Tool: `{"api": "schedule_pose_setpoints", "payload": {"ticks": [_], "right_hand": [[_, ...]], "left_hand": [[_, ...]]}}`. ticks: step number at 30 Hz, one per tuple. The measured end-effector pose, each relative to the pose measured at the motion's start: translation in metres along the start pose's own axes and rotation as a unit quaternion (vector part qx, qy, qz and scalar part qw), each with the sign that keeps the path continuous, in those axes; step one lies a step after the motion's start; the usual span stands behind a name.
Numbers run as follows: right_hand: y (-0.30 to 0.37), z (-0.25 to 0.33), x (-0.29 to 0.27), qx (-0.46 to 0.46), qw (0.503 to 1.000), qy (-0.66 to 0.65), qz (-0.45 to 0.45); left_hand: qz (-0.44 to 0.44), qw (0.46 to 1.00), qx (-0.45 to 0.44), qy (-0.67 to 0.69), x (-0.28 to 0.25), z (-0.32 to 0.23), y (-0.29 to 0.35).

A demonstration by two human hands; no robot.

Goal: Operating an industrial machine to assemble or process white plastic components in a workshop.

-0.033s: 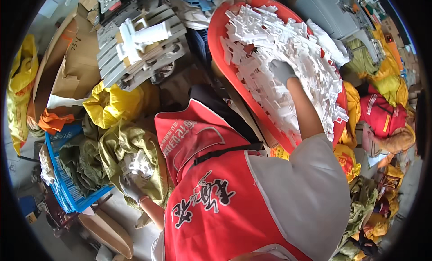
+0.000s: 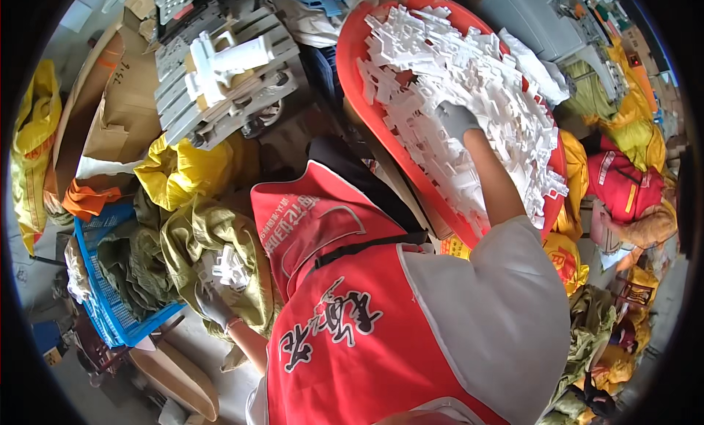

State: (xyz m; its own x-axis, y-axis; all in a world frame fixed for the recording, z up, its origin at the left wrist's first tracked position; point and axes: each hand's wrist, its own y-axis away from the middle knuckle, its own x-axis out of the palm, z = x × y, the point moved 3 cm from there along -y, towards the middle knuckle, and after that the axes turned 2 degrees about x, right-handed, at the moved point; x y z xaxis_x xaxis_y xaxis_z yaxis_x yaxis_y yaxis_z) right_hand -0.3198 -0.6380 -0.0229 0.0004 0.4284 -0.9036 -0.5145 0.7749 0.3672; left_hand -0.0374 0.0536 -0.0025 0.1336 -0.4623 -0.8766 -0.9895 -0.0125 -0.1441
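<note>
My right hand (image 2: 457, 120), in a grey glove, is down among a heap of white plastic pieces (image 2: 484, 77) in a large oval red tub (image 2: 359, 106). Its fingers bend into the heap, and what they hold is hidden. On the left, my left hand (image 2: 214, 305), also gloved in grey, grips the near edge of an olive-green woven sack (image 2: 189, 238). More white plastic pieces (image 2: 229, 268) show in the sack's mouth, just beyond that hand's fingers.
A slatted grey stand (image 2: 176, 106) at the upper left bears a white gun-shaped plastic part (image 2: 235, 58). Beside the sack are a blue plastic crate (image 2: 110, 319), a yellow sack (image 2: 180, 172) and a cardboard box (image 2: 121, 117). Several coloured bags, one of them red (image 2: 623, 179), lie beyond the tub.
</note>
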Motion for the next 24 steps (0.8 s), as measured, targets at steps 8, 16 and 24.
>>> {"api": "schedule_pose_setpoints", "payload": {"ticks": [8, 16, 24], "right_hand": [[-0.054, 0.030, 0.099, -0.176, 0.957, 0.219, -0.073], [-0.084, 0.057, 0.068, -0.153, 0.936, 0.314, 0.048], [-0.020, 0.041, 0.038, -0.331, 0.871, 0.327, 0.157]], "left_hand": [[0.094, 0.985, 0.124, 0.069, 0.023, -0.080, 0.006], [0.126, 0.980, 0.154, 0.002, 0.012, -0.107, 0.010], [0.113, 0.976, 0.179, 0.042, 0.011, -0.130, 0.012]]}}
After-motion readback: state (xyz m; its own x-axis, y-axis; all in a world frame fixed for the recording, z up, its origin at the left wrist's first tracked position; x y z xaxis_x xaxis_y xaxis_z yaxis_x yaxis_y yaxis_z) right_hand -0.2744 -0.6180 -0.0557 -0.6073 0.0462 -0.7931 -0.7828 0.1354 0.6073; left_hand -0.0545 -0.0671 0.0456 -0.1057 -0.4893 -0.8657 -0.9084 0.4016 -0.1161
